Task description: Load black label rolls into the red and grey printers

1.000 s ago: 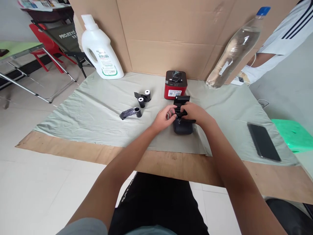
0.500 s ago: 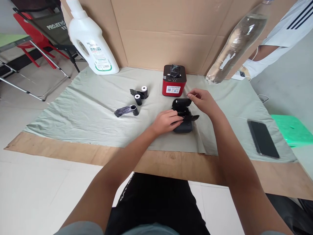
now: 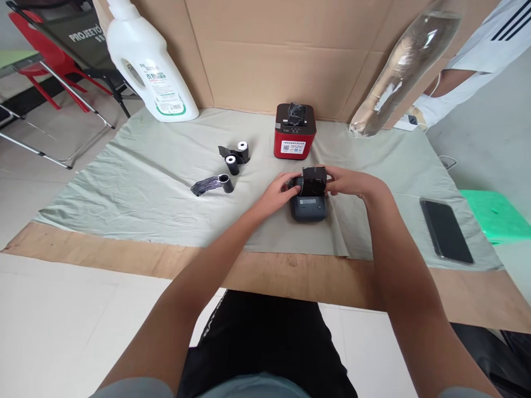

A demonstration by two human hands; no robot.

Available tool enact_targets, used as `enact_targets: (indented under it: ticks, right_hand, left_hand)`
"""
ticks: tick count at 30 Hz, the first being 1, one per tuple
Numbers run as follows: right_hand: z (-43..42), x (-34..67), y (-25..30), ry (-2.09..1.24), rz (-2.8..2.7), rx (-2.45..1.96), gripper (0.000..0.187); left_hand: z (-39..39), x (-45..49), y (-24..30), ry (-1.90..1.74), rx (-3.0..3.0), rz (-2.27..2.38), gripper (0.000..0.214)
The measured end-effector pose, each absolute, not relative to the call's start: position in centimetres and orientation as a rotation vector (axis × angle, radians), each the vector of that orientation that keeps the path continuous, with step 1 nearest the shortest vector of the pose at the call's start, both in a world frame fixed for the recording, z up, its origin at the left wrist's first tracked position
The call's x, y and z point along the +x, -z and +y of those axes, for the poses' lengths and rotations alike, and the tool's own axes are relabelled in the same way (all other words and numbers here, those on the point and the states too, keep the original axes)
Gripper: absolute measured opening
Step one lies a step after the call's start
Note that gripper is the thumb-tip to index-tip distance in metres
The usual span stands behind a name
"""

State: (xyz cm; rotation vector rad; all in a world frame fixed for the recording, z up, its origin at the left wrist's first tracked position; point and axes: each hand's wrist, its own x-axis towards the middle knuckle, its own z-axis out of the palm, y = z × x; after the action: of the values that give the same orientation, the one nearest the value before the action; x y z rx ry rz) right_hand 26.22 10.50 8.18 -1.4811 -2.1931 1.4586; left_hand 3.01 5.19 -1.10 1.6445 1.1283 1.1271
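A small black portable printer [image 3: 309, 211] stands on the cloth in front of me. Its lid looks down, and a strip of black paper [image 3: 314, 181] sticks up from it, hiding part of the lid. My left hand [image 3: 279, 194] grips the printer's left side, thumb on top near the paper. On the right side, my right hand [image 3: 346, 181] is wrapped round the printer, its fingers partly behind the paper. Left of the printer lie loose black paper rolls: one roll with its strip pulled out [image 3: 227, 183], a small roll [image 3: 232, 165] and another roll [image 3: 244, 148] behind it.
A red printer [image 3: 295, 145] stands at the back against a cardboard wall [image 3: 282, 72]. A white detergent bottle [image 3: 166, 83] is at back left, a clear water bottle [image 3: 398, 77] at back right. A phone [image 3: 446, 231] lies at right. Beyond the water bottle shows another person's white sleeve [image 3: 493, 41].
The printer's raised lid has come down, and the black paper now stands upright from it. My right hand moved down onto the printer's right side; my left hand shifted slightly left and up.
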Motion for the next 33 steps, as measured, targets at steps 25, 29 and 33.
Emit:
enact_targets:
  ticks: [25,29,33]
  right_hand:
    - [7.1,26.5,-3.7,-1.664,-1.591,-1.214,0.043]
    - [7.4,26.6,-3.6,-1.64,-1.59,-1.249,0.042]
    - [7.4,26.5,-3.5,-1.55,-1.605,-1.214,0.047]
  left_hand:
    - [6.1,2.5,0.4,-0.999,1.5,1.022,0.049]
    - [6.8,2.7,0.8,-0.988,1.481,0.994,0.047]
    - [7.1,2.9,1.3,-1.01,1.496,0.983,0.052]
